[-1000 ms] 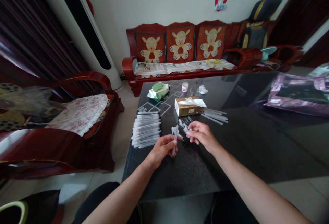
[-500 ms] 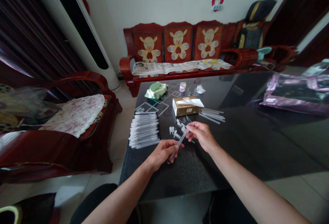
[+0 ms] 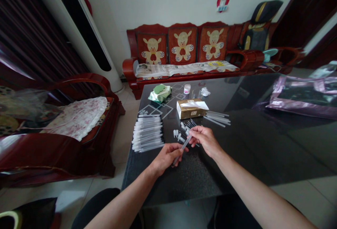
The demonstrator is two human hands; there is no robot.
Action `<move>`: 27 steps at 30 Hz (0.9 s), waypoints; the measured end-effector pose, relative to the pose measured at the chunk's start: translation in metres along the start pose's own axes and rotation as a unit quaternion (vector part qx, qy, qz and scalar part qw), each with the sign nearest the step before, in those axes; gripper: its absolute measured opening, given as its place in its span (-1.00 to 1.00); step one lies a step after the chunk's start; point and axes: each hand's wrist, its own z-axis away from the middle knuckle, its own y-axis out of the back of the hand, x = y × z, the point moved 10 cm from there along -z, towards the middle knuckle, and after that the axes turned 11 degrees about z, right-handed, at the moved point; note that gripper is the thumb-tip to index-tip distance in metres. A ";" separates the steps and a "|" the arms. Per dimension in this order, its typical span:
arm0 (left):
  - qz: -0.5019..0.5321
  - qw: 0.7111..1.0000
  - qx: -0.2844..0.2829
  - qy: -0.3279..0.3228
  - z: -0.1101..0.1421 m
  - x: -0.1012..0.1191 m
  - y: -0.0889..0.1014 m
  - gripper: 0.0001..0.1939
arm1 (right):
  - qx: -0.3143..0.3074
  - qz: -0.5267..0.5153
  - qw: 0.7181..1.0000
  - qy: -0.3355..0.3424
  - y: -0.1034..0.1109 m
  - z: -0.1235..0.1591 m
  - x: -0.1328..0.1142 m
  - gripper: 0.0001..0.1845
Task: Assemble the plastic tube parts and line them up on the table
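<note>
A clear pen (image 3: 186, 142) is held aslant between two hands over a dark bench (image 3: 192, 187), on the near side of a gold tissue box (image 3: 191, 109). Its lower part is gripped by the fingers of the left hand (image 3: 167, 156), while its upper end is pinched between the fingertips of the right hand (image 3: 204, 139) (what exactly is covered there cannot be told). Between the box and the hands, small white caps (image 3: 176, 133) and thin black refills (image 3: 193, 122) are scattered, partly hidden by the right hand. To the left of the box and nearer the viewer, frosted pens (image 3: 147, 133) with dark ends are laid side by side in a row. Just right of the box, clear tubes (image 3: 218, 119) are spread loosely. Behind the box, a small jar (image 3: 187, 88) and a crumpled tissue (image 3: 205, 91) are seen; a green-lidded pack of wipes (image 3: 160, 93) is set to its left. Well to the right of the box, a shiny purple bag (image 3: 302, 109) is laid.
</note>
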 end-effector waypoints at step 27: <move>-0.221 0.961 0.131 -0.107 0.012 0.023 0.002 -0.53 | 0.105 0.001 0.994 0.025 -0.009 0.020 -0.001 -0.72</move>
